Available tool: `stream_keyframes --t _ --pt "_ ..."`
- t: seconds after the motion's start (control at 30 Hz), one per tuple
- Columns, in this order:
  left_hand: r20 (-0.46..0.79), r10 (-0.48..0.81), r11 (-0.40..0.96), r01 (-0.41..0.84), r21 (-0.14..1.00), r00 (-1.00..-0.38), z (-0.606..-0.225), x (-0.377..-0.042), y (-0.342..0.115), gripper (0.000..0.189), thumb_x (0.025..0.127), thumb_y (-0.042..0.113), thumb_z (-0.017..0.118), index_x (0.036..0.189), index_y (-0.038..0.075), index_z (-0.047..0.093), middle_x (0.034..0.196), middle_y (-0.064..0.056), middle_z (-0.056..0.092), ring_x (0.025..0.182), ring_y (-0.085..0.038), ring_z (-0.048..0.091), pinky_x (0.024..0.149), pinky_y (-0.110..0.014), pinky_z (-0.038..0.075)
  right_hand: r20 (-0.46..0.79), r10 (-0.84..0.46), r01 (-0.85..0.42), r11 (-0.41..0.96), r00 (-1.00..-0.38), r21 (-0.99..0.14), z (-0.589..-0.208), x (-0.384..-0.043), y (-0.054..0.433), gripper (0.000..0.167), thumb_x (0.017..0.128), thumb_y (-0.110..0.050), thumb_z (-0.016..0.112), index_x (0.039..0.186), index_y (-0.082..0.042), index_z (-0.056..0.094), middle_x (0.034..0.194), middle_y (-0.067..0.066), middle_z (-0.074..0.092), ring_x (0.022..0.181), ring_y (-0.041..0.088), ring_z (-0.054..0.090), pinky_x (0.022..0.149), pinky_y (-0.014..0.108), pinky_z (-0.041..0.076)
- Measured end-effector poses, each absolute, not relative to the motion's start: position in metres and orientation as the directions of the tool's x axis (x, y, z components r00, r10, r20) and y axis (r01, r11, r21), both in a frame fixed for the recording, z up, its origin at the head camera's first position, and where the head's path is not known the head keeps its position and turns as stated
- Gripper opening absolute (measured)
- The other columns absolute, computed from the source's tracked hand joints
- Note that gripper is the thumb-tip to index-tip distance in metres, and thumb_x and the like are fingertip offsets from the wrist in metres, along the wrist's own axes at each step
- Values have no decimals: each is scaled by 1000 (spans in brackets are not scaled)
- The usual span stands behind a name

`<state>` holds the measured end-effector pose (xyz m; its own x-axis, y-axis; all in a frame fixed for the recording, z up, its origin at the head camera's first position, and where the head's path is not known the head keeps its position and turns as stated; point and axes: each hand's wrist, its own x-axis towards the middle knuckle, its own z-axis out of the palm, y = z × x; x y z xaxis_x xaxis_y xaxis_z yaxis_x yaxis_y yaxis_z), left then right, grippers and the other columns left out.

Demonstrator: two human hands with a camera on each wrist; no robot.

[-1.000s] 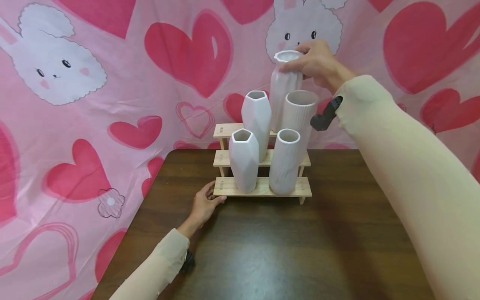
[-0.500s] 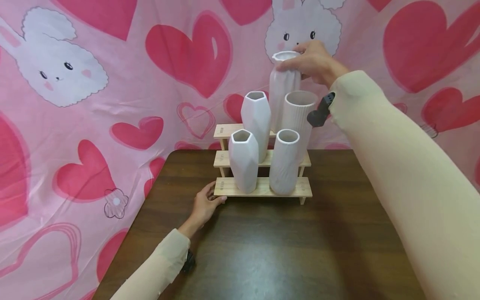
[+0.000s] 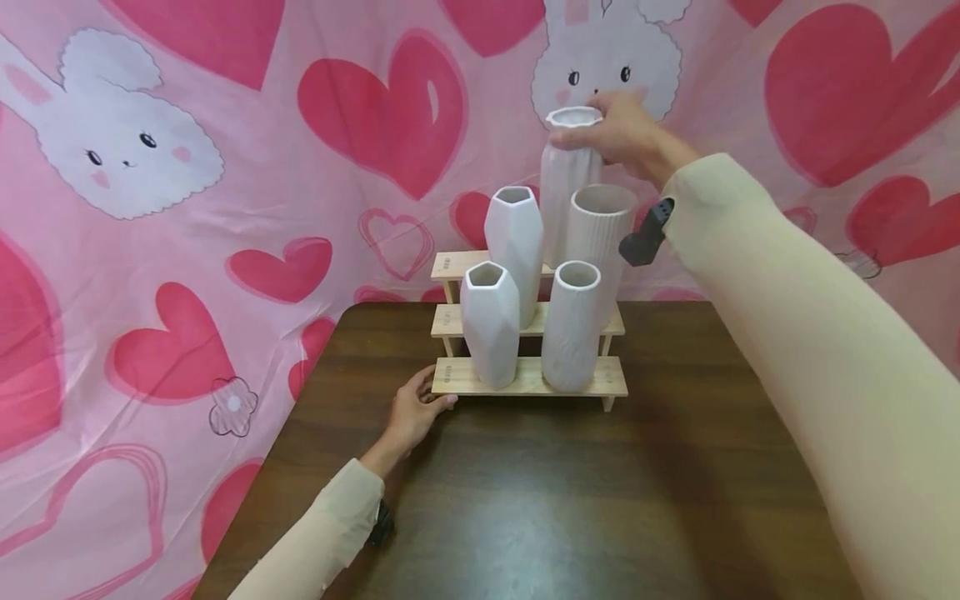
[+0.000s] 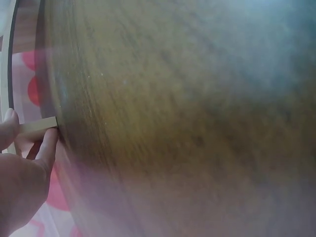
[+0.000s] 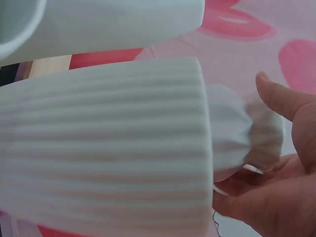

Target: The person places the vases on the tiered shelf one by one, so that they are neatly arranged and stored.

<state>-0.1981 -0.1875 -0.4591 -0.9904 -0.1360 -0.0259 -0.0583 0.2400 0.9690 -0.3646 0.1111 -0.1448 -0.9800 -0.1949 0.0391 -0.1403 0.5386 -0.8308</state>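
Observation:
My right hand [image 3: 628, 137] grips the neck of a tall white fluted vase [image 3: 561, 187], which stands upright at the back, at the top tier of a three-tier wooden stand [image 3: 529, 377]. In the right wrist view, a ribbed white vase [image 5: 108, 148] hides the fluted vase's lower body. My left hand [image 3: 411, 417] holds the left end of the stand's lowest shelf, thumb in front. The left wrist view shows fingers touching a light wooden piece [image 4: 38, 129]. Two faceted white vases [image 3: 489, 333] stand on the left of the lower tiers, and a smooth-rimmed cylindrical vase [image 3: 570, 342] stands front right.
The stand rests near the far edge of a dark brown wooden table [image 3: 525, 500]. Behind it hangs a pink cloth [image 3: 255, 183] printed with hearts and rabbits. The ribbed vase on the middle tier stands close below my right forearm.
The view tilts slightly, shifting everything a little down. My right hand sits slightly lower on the vase's neck. The vases and my left hand keep their places.

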Motion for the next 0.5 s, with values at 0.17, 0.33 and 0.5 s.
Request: stream_keyframes --t 0.17,0.33,0.5 --pt "-38 -124 252 -69 965 -992 -460 -200 -189 67 83 -3 72 142 0 42 121 -23 62 102 -30 65 75 -26 54 77 -223 -203 621 -972 -757 -150 -352 128 75 88 -53 62 145 -12 34 140 14 43 124 27 42 107 47 34" --pt "-33 -125 361 -77 929 -992 -459 -198 -196 69 83 1 73 144 1 40 127 -23 59 107 -32 63 79 -31 55 97 -237 -232 648 -967 -726 -159 -332 162 83 94 -50 53 154 -6 16 155 20 24 139 39 27 110 57 25" --pt "15 -91 562 -39 826 -996 -448 -192 -214 69 86 13 74 144 2 40 137 -22 51 121 -35 53 95 -45 48 182 -270 -323 719 -946 -615 -179 -309 204 76 97 -43 52 153 -3 19 156 22 21 142 42 17 109 63 18"
